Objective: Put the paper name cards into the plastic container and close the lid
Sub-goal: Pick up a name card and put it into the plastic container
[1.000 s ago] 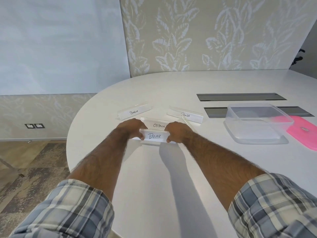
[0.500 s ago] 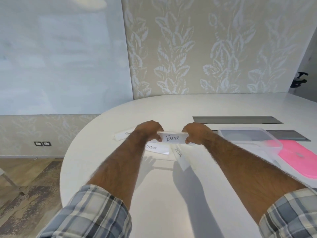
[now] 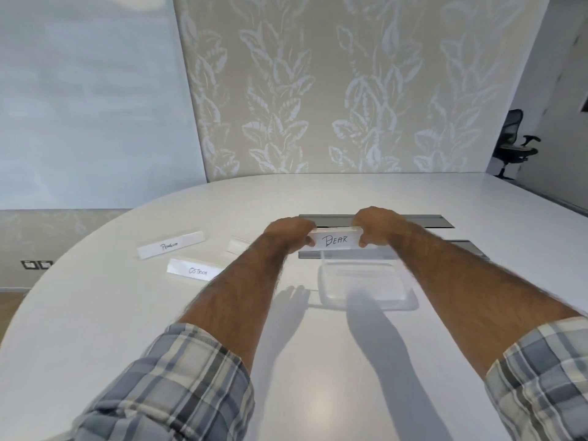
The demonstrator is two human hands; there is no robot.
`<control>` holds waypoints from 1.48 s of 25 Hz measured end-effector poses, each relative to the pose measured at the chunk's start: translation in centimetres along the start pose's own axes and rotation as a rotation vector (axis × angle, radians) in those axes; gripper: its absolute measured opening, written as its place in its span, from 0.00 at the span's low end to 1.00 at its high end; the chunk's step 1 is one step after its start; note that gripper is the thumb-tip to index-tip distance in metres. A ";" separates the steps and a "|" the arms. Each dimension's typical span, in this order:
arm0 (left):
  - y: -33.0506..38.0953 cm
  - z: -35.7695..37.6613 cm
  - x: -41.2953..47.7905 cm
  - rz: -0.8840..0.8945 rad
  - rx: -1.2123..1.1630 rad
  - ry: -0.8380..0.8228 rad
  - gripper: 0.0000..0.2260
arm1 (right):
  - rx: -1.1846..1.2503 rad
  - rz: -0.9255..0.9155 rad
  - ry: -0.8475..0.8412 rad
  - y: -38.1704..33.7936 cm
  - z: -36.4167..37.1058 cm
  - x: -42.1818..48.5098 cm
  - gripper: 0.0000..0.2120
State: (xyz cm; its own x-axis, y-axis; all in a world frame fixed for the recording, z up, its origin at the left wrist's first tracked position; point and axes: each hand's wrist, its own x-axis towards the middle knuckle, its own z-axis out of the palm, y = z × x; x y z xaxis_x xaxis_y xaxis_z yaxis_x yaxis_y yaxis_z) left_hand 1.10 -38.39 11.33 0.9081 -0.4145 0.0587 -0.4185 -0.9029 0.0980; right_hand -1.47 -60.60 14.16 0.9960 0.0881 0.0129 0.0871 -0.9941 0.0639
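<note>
I hold the "BEAR" name card (image 3: 334,240) in the air by its two ends, my left hand (image 3: 288,233) on its left end and my right hand (image 3: 378,226) on its right end. It hangs above the far rim of the clear plastic container (image 3: 362,283), which stands open on the white table (image 3: 127,313). The "PENGUIN" card (image 3: 170,248) and the "OSTRICH" card (image 3: 194,269) stand on the table to the left. Another card (image 3: 238,246) shows partly behind my left forearm. The pink lid is hidden from view.
Two dark cable hatches (image 3: 436,220) are set into the table behind the container. A black office chair (image 3: 515,144) stands at the far right by the wall. The table's curved edge runs along the left, with floor beyond it.
Both hands have lifted the "BEAR" card off the table and carried it to the right, to above the container. The view has swung right too, and the pink lid has left the frame.
</note>
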 end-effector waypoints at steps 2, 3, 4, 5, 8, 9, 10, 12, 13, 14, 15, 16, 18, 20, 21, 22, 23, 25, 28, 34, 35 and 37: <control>2.2 0.7 1.1 0.004 -0.015 -0.003 0.16 | -0.006 0.010 -0.025 2.4 0.5 -0.1 0.29; 3.2 0.9 1.5 0.005 -0.013 -0.001 0.17 | -0.008 0.009 -0.033 3.5 0.9 -0.1 0.29; 4.2 1.1 2.1 0.005 -0.011 0.003 0.17 | -0.012 0.002 -0.037 4.5 1.2 -0.1 0.28; 4.9 1.3 2.6 0.003 -0.012 0.006 0.16 | -0.020 -0.009 -0.039 5.3 1.6 -0.1 0.27; 6.6 2.2 4.2 -0.011 -0.004 -0.001 0.12 | -0.068 -0.032 -0.037 6.8 2.5 0.2 0.21; 7.0 2.6 4.7 -0.010 0.015 -0.005 0.11 | -0.090 -0.036 -0.034 7.2 2.8 0.4 0.20; 7.4 2.8 5.1 -0.004 0.036 -0.007 0.12 | -0.114 -0.043 -0.031 7.5 3.1 0.6 0.19; 8.0 3.6 6.0 -0.005 0.035 -0.012 0.12 | -0.151 -0.060 -0.029 8.1 3.9 1.0 0.17; 8.2 4.0 6.4 -0.018 0.017 -0.022 0.12 | -0.162 -0.064 -0.033 8.4 4.3 1.2 0.16; 8.5 4.5 6.8 -0.035 0.002 -0.036 0.11 | -0.170 -0.065 -0.038 8.7 4.8 1.5 0.16; 8.6 4.9 7.1 -0.050 -0.005 -0.049 0.11 | -0.175 -0.064 -0.043 9.0 5.1 1.8 0.15; 8.7 5.3 7.3 -0.058 0.003 -0.062 0.11 | -0.173 -0.063 -0.051 9.1 5.5 2.1 0.15; 8.8 6.1 7.7 -0.047 0.047 -0.078 0.12 | -0.173 -0.064 -0.066 9.3 6.4 2.8 0.16; 8.8 6.8 8.3 -0.033 0.094 -0.096 0.12 | -0.186 -0.085 -0.061 9.4 7.3 3.5 0.16; 8.8 6.9 8.5 -0.034 0.112 -0.107 0.12 | -0.189 -0.100 -0.057 9.3 7.7 3.8 0.16; 8.8 7.0 8.8 -0.040 0.127 -0.119 0.12 | -0.188 -0.115 -0.056 9.3 8.2 4.2 0.16; 8.9 7.1 9.0 -0.047 0.143 -0.131 0.12 | -0.188 -0.129 -0.058 9.3 8.6 4.5 0.15; 9.0 7.3 9.4 -0.054 0.176 -0.155 0.14 | -0.186 -0.143 -0.078 9.3 9.3 5.1 0.16; 9.2 7.6 9.8 -0.047 0.215 -0.182 0.15 | -0.162 -0.128 -0.139 9.3 9.8 6.0 0.16; 8.9 8.7 10.6 -0.039 0.224 -0.222 0.18 | -0.165 -0.121 -0.197 9.3 10.6 6.7 0.18; 8.8 8.8 10.8 -0.038 0.226 -0.230 0.18 | -0.171 -0.126 -0.202 9.3 10.7 6.7 0.18; 8.6 9.1 10.9 -0.039 0.228 -0.242 0.18 | -0.180 -0.133 -0.209 9.2 10.9 6.7 0.18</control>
State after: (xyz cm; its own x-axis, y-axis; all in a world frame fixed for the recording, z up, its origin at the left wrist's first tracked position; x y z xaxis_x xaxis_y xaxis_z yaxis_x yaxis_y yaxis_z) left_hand 7.53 -51.77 3.81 0.9115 -0.3695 -0.1808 -0.3946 -0.9095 -0.1305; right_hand 6.22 -69.83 3.92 0.9600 0.1838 -0.2114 0.2312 -0.9459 0.2276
